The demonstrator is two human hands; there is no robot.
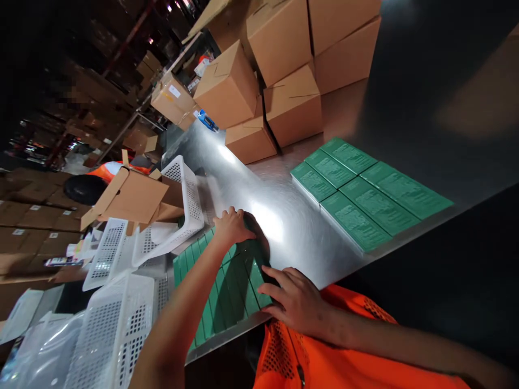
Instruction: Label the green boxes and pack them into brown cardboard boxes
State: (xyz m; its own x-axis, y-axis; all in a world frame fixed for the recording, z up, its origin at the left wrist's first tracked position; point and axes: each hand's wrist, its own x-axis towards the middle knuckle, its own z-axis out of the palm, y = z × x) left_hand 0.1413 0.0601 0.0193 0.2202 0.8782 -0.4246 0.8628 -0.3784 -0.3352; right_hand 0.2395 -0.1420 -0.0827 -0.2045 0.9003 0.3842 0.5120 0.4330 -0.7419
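A row of several flat green boxes [227,286] stands on edge on the steel table [284,216], near its front edge. My left hand [232,226] presses on the far end of this row, fingers curled over the top. At the near end of the row, my right hand [295,298] lies with fingers spread on the boxes. Several more green boxes [365,189] lie flat in a block further right on the table.
White perforated plastic baskets [182,210] sit to the left, one tipped on the table's edge, others lower [113,329]. Brown cartons [279,81] are stacked at the table's back. An open carton [133,197] stands left. A blue tape dispenser [207,121] lies far back.
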